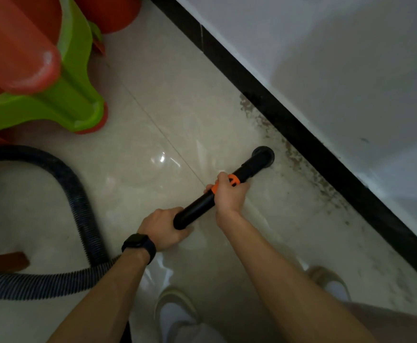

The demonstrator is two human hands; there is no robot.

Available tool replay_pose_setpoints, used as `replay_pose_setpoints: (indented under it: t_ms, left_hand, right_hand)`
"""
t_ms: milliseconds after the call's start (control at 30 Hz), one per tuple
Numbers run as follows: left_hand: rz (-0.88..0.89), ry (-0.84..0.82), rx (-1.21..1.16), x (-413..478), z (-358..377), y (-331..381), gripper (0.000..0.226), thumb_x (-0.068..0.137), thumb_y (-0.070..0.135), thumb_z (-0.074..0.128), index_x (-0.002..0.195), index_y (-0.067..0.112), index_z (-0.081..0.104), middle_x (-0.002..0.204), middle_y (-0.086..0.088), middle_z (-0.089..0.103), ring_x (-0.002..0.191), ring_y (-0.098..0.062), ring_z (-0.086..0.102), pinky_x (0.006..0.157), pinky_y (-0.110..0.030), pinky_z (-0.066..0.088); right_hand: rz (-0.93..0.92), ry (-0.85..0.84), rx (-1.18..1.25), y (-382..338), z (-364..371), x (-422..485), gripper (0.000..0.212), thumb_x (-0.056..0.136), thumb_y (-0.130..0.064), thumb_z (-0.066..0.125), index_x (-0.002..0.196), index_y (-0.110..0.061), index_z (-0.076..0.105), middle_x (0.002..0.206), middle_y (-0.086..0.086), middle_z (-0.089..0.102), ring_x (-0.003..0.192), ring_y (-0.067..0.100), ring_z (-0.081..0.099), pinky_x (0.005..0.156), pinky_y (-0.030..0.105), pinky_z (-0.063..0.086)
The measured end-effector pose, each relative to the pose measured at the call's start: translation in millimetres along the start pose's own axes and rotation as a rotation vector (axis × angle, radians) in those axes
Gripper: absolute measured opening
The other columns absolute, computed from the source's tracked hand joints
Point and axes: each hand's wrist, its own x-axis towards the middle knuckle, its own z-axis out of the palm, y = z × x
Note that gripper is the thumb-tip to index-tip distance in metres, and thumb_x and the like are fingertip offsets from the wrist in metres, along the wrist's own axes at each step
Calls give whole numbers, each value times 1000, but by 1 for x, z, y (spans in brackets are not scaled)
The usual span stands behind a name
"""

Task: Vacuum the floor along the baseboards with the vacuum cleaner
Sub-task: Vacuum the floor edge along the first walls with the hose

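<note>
A black vacuum wand [248, 169] with an orange collar [234, 180] points down at the cream tile floor. Its round nozzle [264, 155] rests on the floor a short way from the black baseboard [309, 142], which runs diagonally under a white wall. A band of dark dirt [299, 159] lies on the tiles along the baseboard. My right hand [229, 195] grips the wand at the orange collar. My left hand [164, 227], with a black watch on its wrist, holds the wand's rear end. The ribbed dark hose [86, 219] loops away to the left.
A green and orange plastic toy structure [61, 78] stands on the floor at the upper left. My two feet in light shoes [175, 310] are at the bottom. A small brown object [6, 262] lies at the left edge near the hose.
</note>
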Motion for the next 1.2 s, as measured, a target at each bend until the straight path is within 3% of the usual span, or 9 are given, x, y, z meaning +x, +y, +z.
replay_pose_setpoints:
  t_ms: [167,300,500,700,867,967,1200]
  left_hand:
    - [47,-30,57,-7,8,-7,21,84,54,66,84,36,55,78,11,62,68,-9,59,62,-29,51]
    - [117,-84,152,-4,15,-3,22,83,56,65,87,38,55,78,11,62,72,-13,61,66,-32,53]
    - [241,-136,260,-3,21,19,19,83,50,66,90,33,58,77,10,61,70,-13,59,59,-27,45]
    - [137,-119,169,-3,5,8,20,72,57,61,84,42,53,79,13,60,73,-15,59,60,-27,43]
    - [149,-101,197,-4,-10,6,17,80,51,67,85,42,54,78,14,58,75,-17,59,63,-29,44]
    - [199,-163,262,-4,-10,13,20,77,59,60,81,42,51,76,13,59,71,-14,59,64,-30,49]
    - [334,-284,481,-6,0,32,19,82,50,65,86,44,48,84,10,64,77,-14,61,66,-29,50]
  right_hand:
    - [29,108,71,14,-16,-18,25,99,-12,59,116,-18,41,78,4,63,52,14,64,63,36,62]
    - [62,193,144,19,-40,-25,21,98,-13,60,108,-20,44,69,0,62,53,17,65,73,46,64]
    - [87,305,239,26,-74,-29,33,100,-15,60,127,-15,43,90,6,61,50,12,66,60,32,60]
    - [104,197,235,17,-44,-26,29,97,-13,62,121,-13,45,71,2,66,52,13,66,76,44,65]
    - [128,171,330,10,-39,-23,28,92,-12,69,109,-18,48,80,10,68,56,22,69,66,41,64]
    - [126,241,352,17,-56,-26,32,94,-11,67,120,-12,48,78,9,66,57,23,69,68,41,65]
    - [185,392,432,49,-98,-40,40,96,-11,62,132,-4,47,78,10,64,57,24,71,60,37,62]
